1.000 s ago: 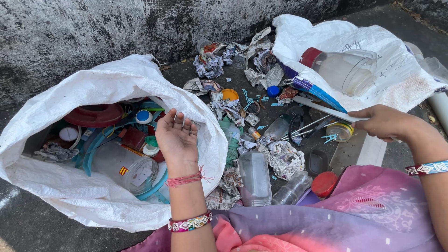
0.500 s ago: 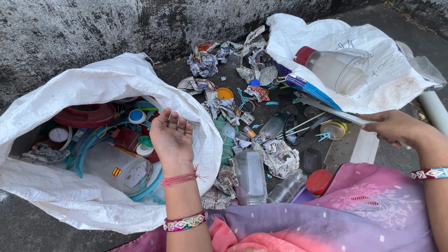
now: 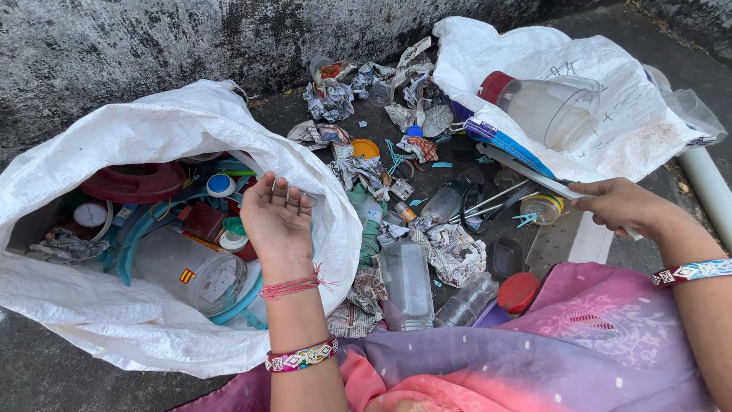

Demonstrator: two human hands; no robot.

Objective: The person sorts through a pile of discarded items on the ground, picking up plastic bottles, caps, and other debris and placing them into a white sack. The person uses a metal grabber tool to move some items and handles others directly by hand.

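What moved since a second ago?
The right hand drew back toward the person, away from the scrap pile, gripping a flat white strip. The left hand stayed open, palm up, over the white sack. The rubbish stayed put.

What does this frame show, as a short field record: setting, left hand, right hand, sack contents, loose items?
setting: concrete ground beside a stained wall
left hand: open, palm up, empty, over the mouth of the white woven sack
right hand: closed on a flat white strip
sack contents: clear plastic jar, red lid, teal tubing
loose items: clear plastic bottle, crumpled paper, red cap
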